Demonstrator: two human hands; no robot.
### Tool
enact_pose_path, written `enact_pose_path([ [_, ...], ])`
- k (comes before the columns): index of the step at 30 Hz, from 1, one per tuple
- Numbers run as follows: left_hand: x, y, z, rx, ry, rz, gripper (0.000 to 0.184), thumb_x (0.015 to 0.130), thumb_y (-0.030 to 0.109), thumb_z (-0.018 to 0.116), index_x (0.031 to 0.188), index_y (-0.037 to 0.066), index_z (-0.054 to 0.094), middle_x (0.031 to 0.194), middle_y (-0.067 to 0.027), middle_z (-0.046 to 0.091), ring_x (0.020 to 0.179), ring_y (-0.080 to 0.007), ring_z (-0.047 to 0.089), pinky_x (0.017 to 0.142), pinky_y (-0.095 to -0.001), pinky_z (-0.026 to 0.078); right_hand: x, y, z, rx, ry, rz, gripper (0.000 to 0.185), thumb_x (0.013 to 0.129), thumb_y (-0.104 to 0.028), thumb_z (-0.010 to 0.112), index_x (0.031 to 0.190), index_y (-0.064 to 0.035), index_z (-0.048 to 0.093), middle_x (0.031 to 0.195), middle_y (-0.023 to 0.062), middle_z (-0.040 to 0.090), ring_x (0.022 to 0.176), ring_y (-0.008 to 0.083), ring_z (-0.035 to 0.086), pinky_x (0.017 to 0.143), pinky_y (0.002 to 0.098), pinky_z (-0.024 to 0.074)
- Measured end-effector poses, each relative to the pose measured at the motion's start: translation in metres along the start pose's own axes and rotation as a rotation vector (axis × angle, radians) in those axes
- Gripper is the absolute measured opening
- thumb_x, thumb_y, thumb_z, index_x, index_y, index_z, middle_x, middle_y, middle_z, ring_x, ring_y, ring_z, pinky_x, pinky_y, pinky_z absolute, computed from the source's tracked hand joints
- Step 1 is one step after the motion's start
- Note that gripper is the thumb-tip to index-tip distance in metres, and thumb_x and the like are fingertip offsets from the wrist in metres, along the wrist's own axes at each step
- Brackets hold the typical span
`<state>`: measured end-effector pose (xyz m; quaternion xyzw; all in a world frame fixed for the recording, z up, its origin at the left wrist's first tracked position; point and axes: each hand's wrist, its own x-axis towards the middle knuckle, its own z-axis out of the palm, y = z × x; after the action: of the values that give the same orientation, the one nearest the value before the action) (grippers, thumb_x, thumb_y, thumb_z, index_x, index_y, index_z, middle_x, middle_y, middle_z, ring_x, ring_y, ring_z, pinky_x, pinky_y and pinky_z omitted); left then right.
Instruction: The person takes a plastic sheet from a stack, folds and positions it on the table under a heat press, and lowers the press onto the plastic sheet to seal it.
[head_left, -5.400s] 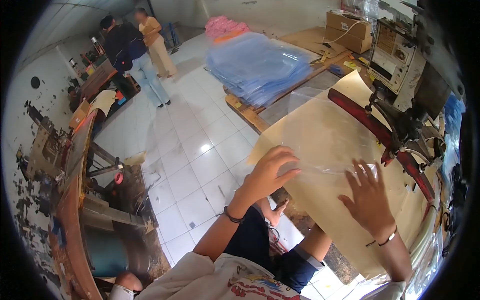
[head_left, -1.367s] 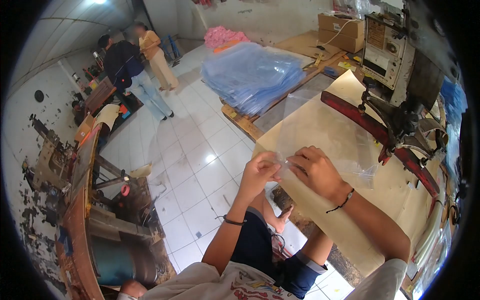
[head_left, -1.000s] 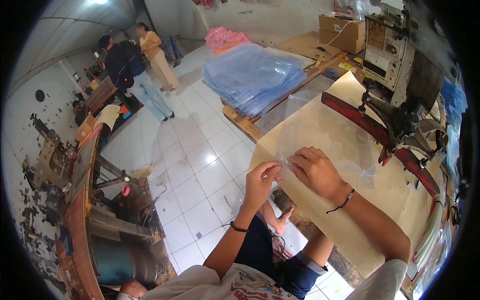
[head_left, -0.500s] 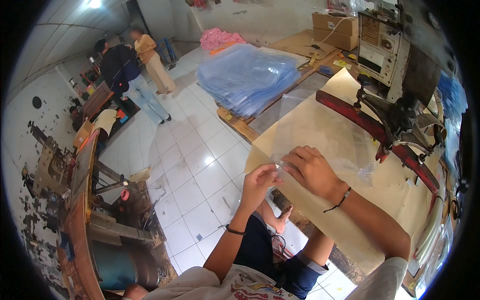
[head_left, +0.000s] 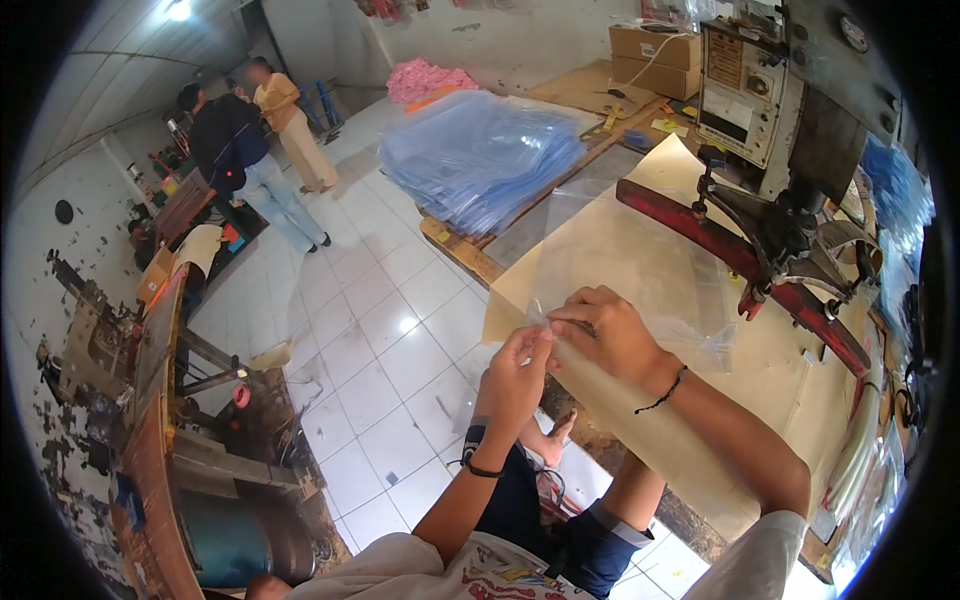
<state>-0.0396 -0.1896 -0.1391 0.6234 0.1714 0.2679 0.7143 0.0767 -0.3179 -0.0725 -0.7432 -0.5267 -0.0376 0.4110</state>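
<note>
On the left, a pink heap sits behind the stack of bluish plastic sheets. Our left hand is nearly closed, thumb and fingertips pinching the near left corner of the clear plastic; its forearm slants up from below. The plastic lies mostly flat on the tan paper, its pinched corner raised. Our right hand meets the left at that corner, fingers curled and gripping it, palm down, forearm reaching in from the lower right. Beyond stands the box; we cannot see inside. The red bar slants above the plastic's right part.
</note>
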Motion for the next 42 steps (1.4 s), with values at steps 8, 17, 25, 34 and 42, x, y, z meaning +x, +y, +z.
enact_pose_path([
  [8, -0.008, 0.009, 0.009, 0.065, 0.107, 0.038, 0.029, 0.102, 0.021, 0.068, 0.115, -0.004, 0.066, 0.092, -0.0067, 0.071, 0.073, -0.0092, 0.066, 0.061, -0.0233, 0.055, 0.000, 0.005, 0.002, -0.027, 0.004, -0.032, 0.020, 0.088, -0.012, 0.072, 0.107, -0.0096, 0.080, 0.100, 0.0080, 0.070, 0.094, 0.0291, 0.064, 0.086, 0.0397, 0.0547],
  [17, -0.012, 0.019, 0.008, 0.663, 0.222, 0.494, 0.022, 0.096, 0.013, 0.072, 0.113, -0.001, 0.072, 0.104, -0.0120, 0.067, 0.087, -0.0174, 0.061, 0.069, -0.0294, 0.052, -0.001, 0.007, 0.002, -0.017, 0.012, -0.045, 0.020, 0.088, -0.012, 0.072, 0.106, -0.0095, 0.080, 0.099, 0.0083, 0.070, 0.095, 0.0294, 0.063, 0.086, 0.0397, 0.0545],
  [25, -0.004, 0.013, -0.002, 0.976, 0.208, 0.766, 0.020, 0.091, 0.011, 0.073, 0.108, 0.001, 0.075, 0.118, -0.0080, 0.068, 0.103, -0.0293, 0.058, 0.090, -0.0416, 0.047, -0.001, 0.008, 0.003, -0.033, 0.020, -0.080, 0.018, 0.088, -0.012, 0.071, 0.104, -0.0078, 0.079, 0.097, 0.0091, 0.069, 0.091, 0.0298, 0.062, 0.085, 0.0405, 0.0540],
  [34, -0.002, 0.012, -0.013, 1.091, 0.153, 0.776, 0.024, 0.094, 0.014, 0.068, 0.115, 0.004, 0.073, 0.125, -0.0045, 0.069, 0.105, -0.0264, 0.059, 0.094, -0.0387, 0.044, -0.002, 0.011, 0.004, -0.028, 0.002, -0.067, 0.018, 0.089, -0.012, 0.070, 0.104, -0.0067, 0.079, 0.100, 0.0101, 0.069, 0.095, 0.0305, 0.061, 0.088, 0.0398, 0.0530],
  [42, -0.001, 0.015, -0.017, 1.002, 0.045, 0.791, 0.040, 0.093, 0.018, 0.069, 0.130, 0.003, 0.065, 0.130, -0.0098, 0.064, 0.102, -0.0300, 0.060, 0.088, -0.0420, 0.044, -0.001, 0.010, 0.002, -0.038, -0.023, -0.056, 0.020, 0.091, -0.011, 0.071, 0.109, -0.0064, 0.077, 0.104, 0.0112, 0.070, 0.096, 0.0310, 0.062, 0.088, 0.0408, 0.0541],
])
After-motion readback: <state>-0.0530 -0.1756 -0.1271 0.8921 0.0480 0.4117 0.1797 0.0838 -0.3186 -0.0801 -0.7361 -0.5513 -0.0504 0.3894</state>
